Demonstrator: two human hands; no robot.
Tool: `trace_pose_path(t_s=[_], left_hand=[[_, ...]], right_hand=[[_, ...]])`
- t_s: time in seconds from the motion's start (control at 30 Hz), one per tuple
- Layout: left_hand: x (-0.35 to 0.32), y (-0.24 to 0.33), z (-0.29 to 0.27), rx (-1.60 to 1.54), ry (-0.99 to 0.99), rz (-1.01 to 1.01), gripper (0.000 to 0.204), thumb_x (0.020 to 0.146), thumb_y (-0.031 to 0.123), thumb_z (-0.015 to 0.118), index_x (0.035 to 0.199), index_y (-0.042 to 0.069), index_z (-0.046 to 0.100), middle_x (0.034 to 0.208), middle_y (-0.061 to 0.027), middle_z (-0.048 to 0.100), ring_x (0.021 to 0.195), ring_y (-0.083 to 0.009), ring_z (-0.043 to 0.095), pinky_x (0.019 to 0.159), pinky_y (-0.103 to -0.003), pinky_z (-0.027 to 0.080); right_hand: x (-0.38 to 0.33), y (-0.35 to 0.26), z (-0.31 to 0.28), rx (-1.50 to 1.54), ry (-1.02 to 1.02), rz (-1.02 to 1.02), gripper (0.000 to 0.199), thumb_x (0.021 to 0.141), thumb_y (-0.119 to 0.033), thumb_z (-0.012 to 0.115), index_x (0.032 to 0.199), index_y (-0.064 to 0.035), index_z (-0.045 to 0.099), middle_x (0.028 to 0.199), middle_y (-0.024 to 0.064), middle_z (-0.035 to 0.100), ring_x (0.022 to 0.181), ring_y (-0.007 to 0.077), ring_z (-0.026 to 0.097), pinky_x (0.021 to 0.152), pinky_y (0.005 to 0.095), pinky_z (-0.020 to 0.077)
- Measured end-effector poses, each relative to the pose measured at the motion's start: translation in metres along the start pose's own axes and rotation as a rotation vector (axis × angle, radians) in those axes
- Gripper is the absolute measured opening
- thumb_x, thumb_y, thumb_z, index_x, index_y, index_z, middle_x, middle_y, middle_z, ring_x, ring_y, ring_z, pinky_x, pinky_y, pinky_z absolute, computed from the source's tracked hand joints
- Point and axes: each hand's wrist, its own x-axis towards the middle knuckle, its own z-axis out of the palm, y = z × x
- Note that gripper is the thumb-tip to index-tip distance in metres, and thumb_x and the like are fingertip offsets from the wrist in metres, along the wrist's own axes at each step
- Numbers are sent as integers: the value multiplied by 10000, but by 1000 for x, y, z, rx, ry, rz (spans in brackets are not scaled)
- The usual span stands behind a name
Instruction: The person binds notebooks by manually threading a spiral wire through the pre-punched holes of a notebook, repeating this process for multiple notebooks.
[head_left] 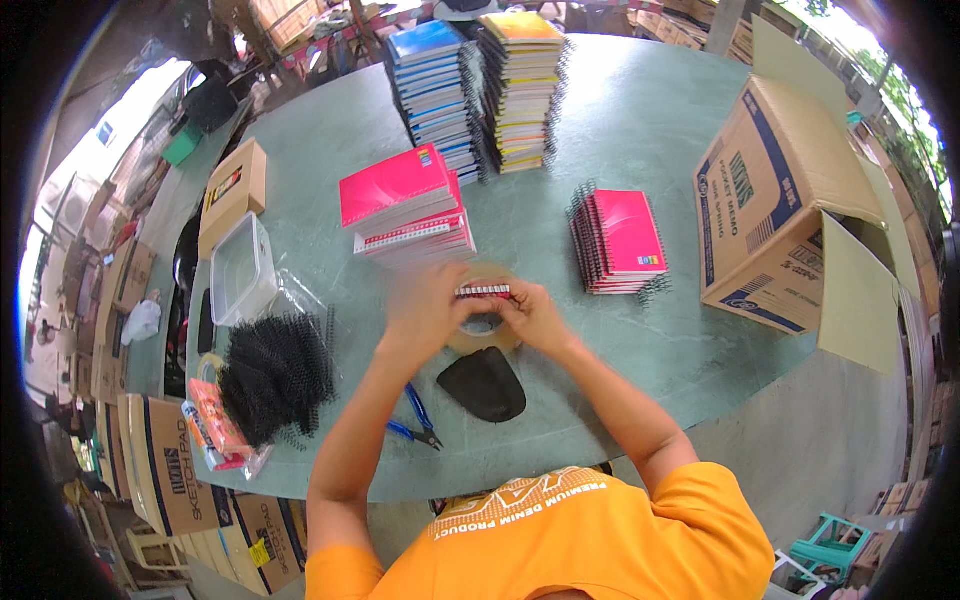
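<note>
Between my two hands is a small red notebook (484, 292), its punched white edge turned up. My left hand (428, 308), partly blurred, grips its left end. My right hand (535, 318) closes on the right end, fingers bent around it. Whether a coil runs through the holes is too small to tell. Under the hands lies a roll of tan tape (498, 338), partly covered by them. Just beyond stands a stack of red-covered notebooks (400, 190) with punched edges. To the right sits a pile of red notebooks with black coils (625, 235).
Tall stacks of blue notebooks (430, 90) and yellow notebooks (522, 95) stand at the back. An open carton (760, 200) is at the right. Black coils (275, 375) and a plastic tub (242, 270) lie left. Blue-handled cutters (416, 415) and a black pad (482, 385) lie nearest me.
</note>
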Motion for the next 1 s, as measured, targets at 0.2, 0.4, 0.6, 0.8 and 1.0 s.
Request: trace_pose_path(t_s=[0.2, 0.4, 0.6, 0.8, 1.0], left_hand=[[-16, 25, -11, -127, -68, -134, 393, 740, 179, 683, 1112, 96, 586, 1124, -142, 560, 1075, -325, 511, 903, -431, 407], [-17, 65, -10, -152, 184, 313, 422, 738, 148, 690, 1135, 72, 571, 1169, -171, 524, 1121, -355, 469, 961, -428, 365], [-35, 21, -20, -245, 125, 89, 276, 758, 126, 691, 1023, 64, 646, 1135, -153, 544, 1100, -311, 492, 913, -395, 404], [-54, 5, -3, -311, -17, 18, 259, 780, 142, 677, 1026, 70, 641, 1122, -145, 564, 1069, -305, 516, 887, -377, 424], [-54, 2, 6, -335, -35, 3, 258, 787, 150, 673, 1029, 70, 634, 1116, -146, 568, 1071, -312, 515, 888, -377, 423]], right_hand=[[-11, -54, 1, 382, 154, 371, 370, 903, -221, 583, 1185, 6, 507, 1073, 91, 591, 994, 138, 551, 866, 280, 445], [28, -86, -49, -4, 231, -7, 394, 915, -198, 556, 1244, -13, 443, 1075, 92, 595, 986, 114, 539, 854, 280, 444], [41, -77, -177, -908, 338, -47, 508, 902, -220, 559, 1319, 19, 393, 996, 172, 637, 997, 262, 592, 888, 333, 444], [35, -32, -216, -680, 432, 160, 414, 893, -192, 525, 1220, 61, 501, 1104, 248, 601, 1044, 289, 592, 910, 330, 429], [35, -34, -201, -832, 427, 217, 411, 897, -201, 513, 1211, 63, 506, 1154, 263, 566, 1109, 330, 552, 935, 345, 415]])
